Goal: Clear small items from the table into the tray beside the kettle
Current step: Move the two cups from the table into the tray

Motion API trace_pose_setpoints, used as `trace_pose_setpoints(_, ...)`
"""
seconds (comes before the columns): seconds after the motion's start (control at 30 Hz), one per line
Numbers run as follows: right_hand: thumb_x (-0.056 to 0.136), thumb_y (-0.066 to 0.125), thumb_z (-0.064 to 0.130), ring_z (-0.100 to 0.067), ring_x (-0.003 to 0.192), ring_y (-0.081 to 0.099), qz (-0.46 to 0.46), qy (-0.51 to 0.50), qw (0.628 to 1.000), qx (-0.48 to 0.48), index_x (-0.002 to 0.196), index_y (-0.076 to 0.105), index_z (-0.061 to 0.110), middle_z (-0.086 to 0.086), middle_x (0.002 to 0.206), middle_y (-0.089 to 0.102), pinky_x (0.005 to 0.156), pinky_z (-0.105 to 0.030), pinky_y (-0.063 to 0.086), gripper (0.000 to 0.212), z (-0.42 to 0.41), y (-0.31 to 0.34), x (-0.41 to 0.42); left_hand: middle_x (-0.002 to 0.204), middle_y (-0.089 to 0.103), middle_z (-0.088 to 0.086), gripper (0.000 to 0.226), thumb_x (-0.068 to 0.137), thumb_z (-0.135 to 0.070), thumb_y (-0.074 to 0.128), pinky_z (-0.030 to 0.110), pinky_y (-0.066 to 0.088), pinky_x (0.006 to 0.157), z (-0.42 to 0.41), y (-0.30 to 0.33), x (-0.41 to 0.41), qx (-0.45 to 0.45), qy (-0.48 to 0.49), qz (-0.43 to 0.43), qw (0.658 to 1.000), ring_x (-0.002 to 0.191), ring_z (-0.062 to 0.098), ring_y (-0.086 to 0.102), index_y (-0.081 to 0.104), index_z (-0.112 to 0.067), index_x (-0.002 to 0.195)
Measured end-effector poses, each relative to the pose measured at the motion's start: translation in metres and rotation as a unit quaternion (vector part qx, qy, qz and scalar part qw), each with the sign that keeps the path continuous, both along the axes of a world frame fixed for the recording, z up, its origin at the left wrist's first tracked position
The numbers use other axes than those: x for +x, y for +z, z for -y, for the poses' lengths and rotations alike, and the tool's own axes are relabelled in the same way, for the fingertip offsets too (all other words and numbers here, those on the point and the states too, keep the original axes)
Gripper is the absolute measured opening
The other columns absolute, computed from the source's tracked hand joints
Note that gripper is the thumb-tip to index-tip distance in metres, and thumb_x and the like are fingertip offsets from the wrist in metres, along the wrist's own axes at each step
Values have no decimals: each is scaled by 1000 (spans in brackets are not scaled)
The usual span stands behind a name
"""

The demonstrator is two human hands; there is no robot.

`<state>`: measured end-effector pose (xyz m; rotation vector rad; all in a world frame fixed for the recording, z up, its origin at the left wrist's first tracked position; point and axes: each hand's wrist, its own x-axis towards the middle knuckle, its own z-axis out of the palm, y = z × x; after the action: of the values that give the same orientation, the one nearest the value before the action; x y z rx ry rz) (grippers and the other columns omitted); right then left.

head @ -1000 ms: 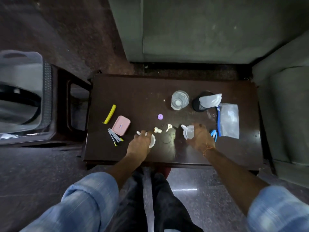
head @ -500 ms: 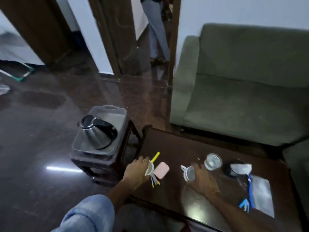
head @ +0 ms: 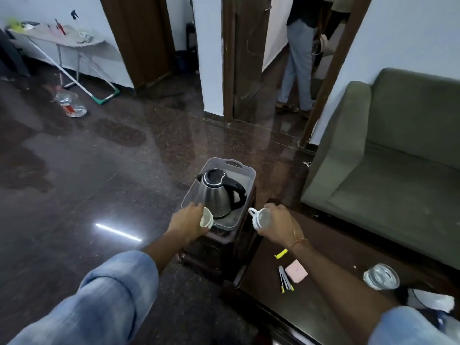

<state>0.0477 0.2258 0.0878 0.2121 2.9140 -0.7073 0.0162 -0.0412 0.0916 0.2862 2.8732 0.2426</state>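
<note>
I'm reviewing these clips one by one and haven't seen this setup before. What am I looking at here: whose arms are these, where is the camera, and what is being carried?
There is no machine: a person wears a wide-angle camera on the head, looking forward and down, so the arms are the person's own. The left hand has a small white cup in its grip at the grey tray, which holds a steel kettle and sits on a dark stool. The right hand holds a small white handled cup just right of the tray. On the dark table at lower right lie a yellow piece, a pink case, a small tool and a glass. A green sofa stands behind.
</note>
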Motion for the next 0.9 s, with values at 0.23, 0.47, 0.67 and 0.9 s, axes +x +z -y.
trace_pose_setpoints(0.23, 63, 66, 59, -26, 92, 64, -7, 41, 999, 23, 114, 51, 31, -2, 108, 56, 71, -32, 50, 60, 27, 14, -62, 115, 61, 7, 62, 72, -52, 73, 42, 53, 78, 33, 10, -45, -7, 17, -6, 1000, 100, 31, 64, 54, -17, 119)
trace_pose_setpoints(0.47, 63, 69, 53, -26, 100, 62, -12, 41, 999, 23, 122, 50, 33, -3, 116, 55, 81, -35, 51, 65, 16, 43, -152, 113, 63, 7, 61, 72, -57, 71, 41, 52, 75, 29, 46, -133, -9, 18, -43, 999, 97, 31, 64, 54, -17, 116)
trace_pose_setpoints(0.67, 65, 72, 47, -28, 104, 60, 11, 49, 998, 22, 128, 50, 29, -7, 119, 53, 83, -33, 49, 69, 6, 40, -208, 113, 64, 5, 62, 72, -63, 66, 41, 52, 75, 11, 49, -200, -14, 17, -62, 998, 98, 31, 64, 55, -20, 116)
trace_pose_setpoints(0.9, 65, 73, 46, -28, 107, 61, 63, 26, 997, 21, 126, 50, 33, -5, 122, 53, 88, -36, 53, 66, 8, 1, -265, 110, 65, 4, 65, 69, -67, 65, 39, 48, 72, -14, 11, -285, -23, -2, -36, 999, 97, 30, 66, 57, -20, 114)
